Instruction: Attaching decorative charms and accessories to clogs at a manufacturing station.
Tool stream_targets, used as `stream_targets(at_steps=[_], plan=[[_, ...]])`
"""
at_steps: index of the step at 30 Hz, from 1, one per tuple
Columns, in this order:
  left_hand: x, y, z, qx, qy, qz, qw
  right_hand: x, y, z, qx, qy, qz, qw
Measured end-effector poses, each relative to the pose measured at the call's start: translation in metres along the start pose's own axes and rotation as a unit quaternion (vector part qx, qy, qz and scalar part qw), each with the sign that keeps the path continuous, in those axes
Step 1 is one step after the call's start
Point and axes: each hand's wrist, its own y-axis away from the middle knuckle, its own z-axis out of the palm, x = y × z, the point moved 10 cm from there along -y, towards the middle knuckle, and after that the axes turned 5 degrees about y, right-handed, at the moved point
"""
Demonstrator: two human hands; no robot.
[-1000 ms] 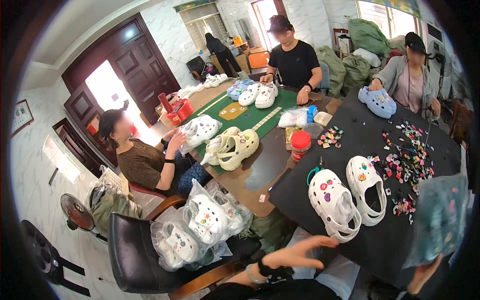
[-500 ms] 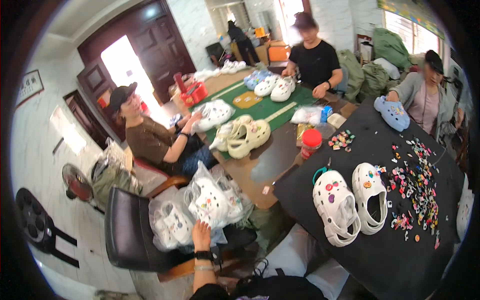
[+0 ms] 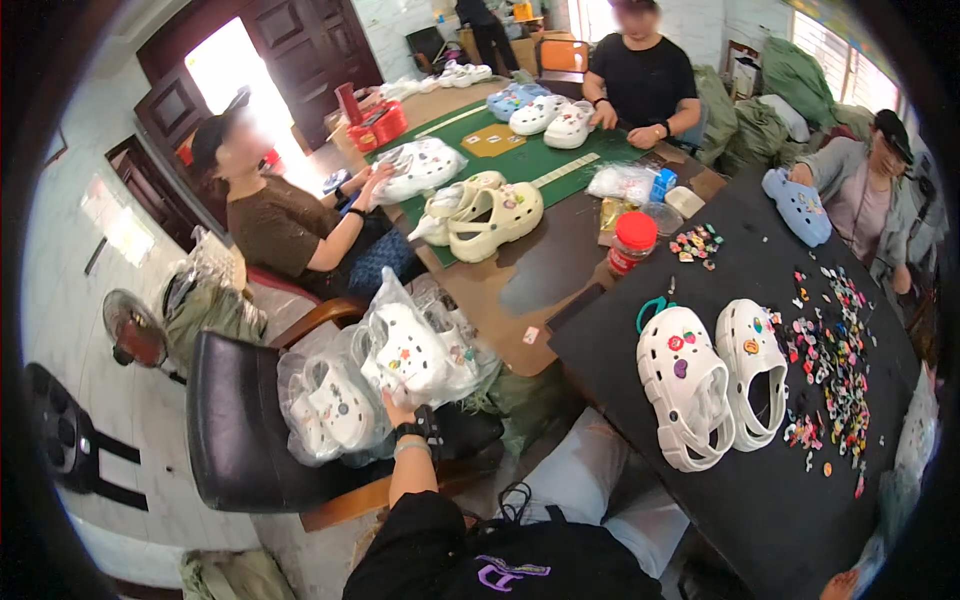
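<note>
- Fingers of the left hand (image 3: 402, 410) meet the lower end of the bagged white clogs (image 3: 408, 350); the film hides the tips, so one cannot tell how far they are closed or whether they grip
- Fingers of the right hand (image 3: 839, 586) are mostly cut off at the picture's rim, below a clear plastic bag (image 3: 908, 455) at the right edge of the black tabletop (image 3: 770, 510); one cannot tell what they have hold of
- The bagged clogs rest on the black chair (image 3: 230, 420), between its two armrests, with another bagged pair (image 3: 335, 408) beside them toward the backrest; the raised sides probably stop such slippery parcels from sliding off
- Two unbagged white clogs (image 3: 683, 362) stand soles down near the tabletop's left edge, a steady pose that leaves the decorated uppers facing up
- Loose charms (image 3: 830, 355) spread toward the right edge, seemingly set out flat so single pieces show
- The bags are thin, crinkled, see-through film; the clogs look like matte moulded foam, round-toed and pierced with holes; the charms are small, glossy and many-coloured; scissors (image 3: 653, 310) with teal loop handles lie by one toe
</note>
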Motion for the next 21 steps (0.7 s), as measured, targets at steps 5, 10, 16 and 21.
stream_targets(at_steps=[5, 10, 16, 21], plan=[[-0.092, 0.04, 0.073, 0.007, 0.181, -0.211, 0.961, -0.019, 0.055, -0.014, 0.016, 0.167, -0.043, 0.985], [0.025, 0.007, 0.021, -0.13, 0.171, -0.089, 0.973, 0.096, 0.018, 0.044, 0.256, 0.153, -0.067, 0.952], [0.03, 0.129, 0.134, -0.101, 0.266, -0.181, 0.941, 0.204, 0.008, 0.192, 0.111, 0.207, 0.026, 0.972], [0.099, 0.234, 0.242, -0.27, 0.226, -0.181, 0.918, 0.349, 0.012, 0.352, -0.22, 0.324, 0.237, 0.889]])
